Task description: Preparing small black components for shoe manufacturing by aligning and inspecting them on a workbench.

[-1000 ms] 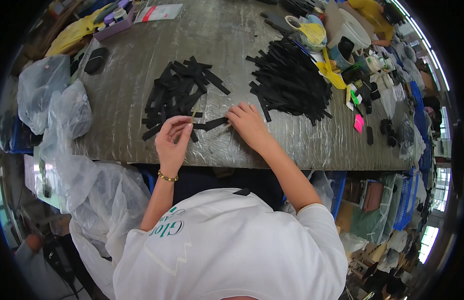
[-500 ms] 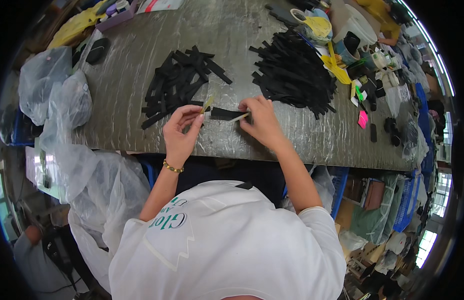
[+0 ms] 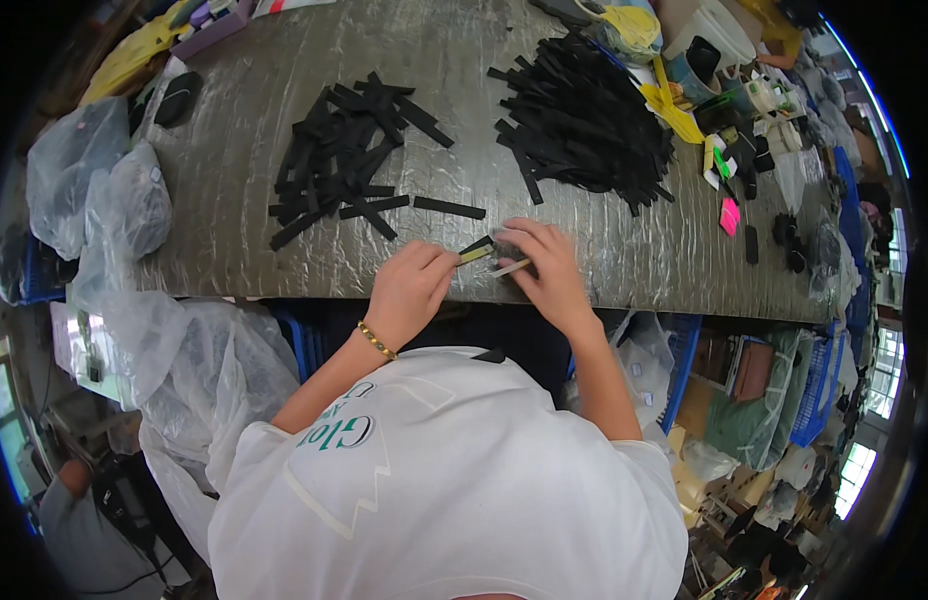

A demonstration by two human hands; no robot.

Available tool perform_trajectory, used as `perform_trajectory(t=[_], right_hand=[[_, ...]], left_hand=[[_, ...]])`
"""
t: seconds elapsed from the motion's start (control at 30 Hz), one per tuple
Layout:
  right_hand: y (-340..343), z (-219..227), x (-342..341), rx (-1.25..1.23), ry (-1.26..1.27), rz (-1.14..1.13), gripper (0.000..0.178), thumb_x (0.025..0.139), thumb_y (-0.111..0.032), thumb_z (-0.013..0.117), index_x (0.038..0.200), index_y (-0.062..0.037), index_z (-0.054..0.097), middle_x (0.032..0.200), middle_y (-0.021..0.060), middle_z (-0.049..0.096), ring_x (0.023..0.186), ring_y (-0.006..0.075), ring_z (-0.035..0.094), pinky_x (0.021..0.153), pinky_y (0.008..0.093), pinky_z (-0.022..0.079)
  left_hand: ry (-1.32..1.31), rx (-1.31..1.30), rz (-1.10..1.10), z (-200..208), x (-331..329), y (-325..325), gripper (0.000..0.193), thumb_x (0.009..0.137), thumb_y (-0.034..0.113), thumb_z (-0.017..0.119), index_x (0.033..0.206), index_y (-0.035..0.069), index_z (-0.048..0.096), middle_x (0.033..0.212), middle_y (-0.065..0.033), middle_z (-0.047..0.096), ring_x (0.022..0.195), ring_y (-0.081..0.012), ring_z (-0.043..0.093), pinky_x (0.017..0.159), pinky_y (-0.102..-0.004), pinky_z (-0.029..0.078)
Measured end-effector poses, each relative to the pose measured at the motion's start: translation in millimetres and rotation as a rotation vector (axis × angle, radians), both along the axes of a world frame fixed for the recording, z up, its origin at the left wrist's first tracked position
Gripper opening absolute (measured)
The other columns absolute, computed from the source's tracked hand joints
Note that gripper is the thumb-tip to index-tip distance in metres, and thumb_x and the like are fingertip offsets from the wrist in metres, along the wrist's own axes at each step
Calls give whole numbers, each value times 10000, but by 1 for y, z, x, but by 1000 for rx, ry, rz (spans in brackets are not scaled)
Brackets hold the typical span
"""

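Near the table's front edge, my left hand (image 3: 412,288) is closed, pinching a thin yellowish strip (image 3: 475,256). A short black strip (image 3: 479,243) lies against that piece, between my two hands. My right hand (image 3: 552,275), a little blurred, has its fingers closed around a slim whitish stick (image 3: 511,268). Whether it also grips the black strip's end is unclear. Just beyond my hands a single black strip (image 3: 449,207) lies flat. A loose pile of black strips (image 3: 349,150) spreads at the left, and a denser pile of black strips (image 3: 589,120) at the right.
Clear plastic bags (image 3: 79,180) bulge over the table's left side, beside a dark rounded object (image 3: 178,98). Along the right stand a blue-grey cup (image 3: 694,80), yellow scissors-like handles (image 3: 674,115), a pink tag (image 3: 729,216) and small dark parts. A purple box (image 3: 212,30) sits far left.
Both hands have come nearer the table's front edge, and my left hand has turned inward toward the right one. A separate black strip now lies alone beyond them, beside the left pile.
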State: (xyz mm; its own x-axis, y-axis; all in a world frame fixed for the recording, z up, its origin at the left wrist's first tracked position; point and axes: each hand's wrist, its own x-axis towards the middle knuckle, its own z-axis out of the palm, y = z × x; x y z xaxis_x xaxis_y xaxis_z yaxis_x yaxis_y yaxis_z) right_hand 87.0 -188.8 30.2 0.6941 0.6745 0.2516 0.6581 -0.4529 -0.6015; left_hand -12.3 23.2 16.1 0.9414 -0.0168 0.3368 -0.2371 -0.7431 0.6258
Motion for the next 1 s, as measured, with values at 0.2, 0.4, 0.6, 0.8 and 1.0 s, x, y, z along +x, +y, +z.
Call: perform_trajectory(t=[0.2, 0.4, 0.6, 0.8, 1.0], right_hand=[[13, -14, -3, -74, 30, 104, 308, 808, -94, 719, 1102, -82, 629, 1200, 55, 612, 1067, 290, 553, 910, 401, 418], [21, -23, -23, 109, 74, -73, 271, 806, -54, 731, 1056, -53, 626, 1067, 119, 604, 1007, 333, 571, 849, 427, 435], [17, -26, -38, 66, 158, -344, 265, 808, -57, 749, 1037, -24, 620, 992, 141, 586, 931, 354, 576, 817, 444, 450], [20, -27, -41, 122, 166, -373, 202, 840, -73, 742, 997, -7, 635, 931, 141, 582, 850, 344, 583, 747, 422, 465], [18, -29, -41, 130, 211, -384, 196, 841, -78, 748, 982, 1, 639, 943, 138, 588, 845, 335, 585, 737, 414, 468]], left_hand=[[-2, 10, 15, -4, 4, -9, 150, 828, 63, 690, 976, 46, 670, 1007, -78, 641, 930, -288, 611, 787, -384, 511], [-16, -9, 0, -11, 0, -9, 188, 808, 19, 657, 994, 46, 666, 1024, -72, 630, 964, -278, 601, 817, -383, 508], [4, 17, 1, -10, -2, -9, 202, 805, 4, 638, 999, 45, 673, 1032, -69, 639, 972, -275, 608, 812, -384, 511], [-2, -39, -48, -11, 1, -9, 305, 767, -50, 650, 1056, 43, 680, 1055, -87, 645, 976, -307, 612, 836, -397, 512], [11, -28, -82, -10, 4, -11, 362, 751, -51, 615, 1091, 48, 693, 1046, -81, 631, 982, -287, 601, 843, -390, 508]])
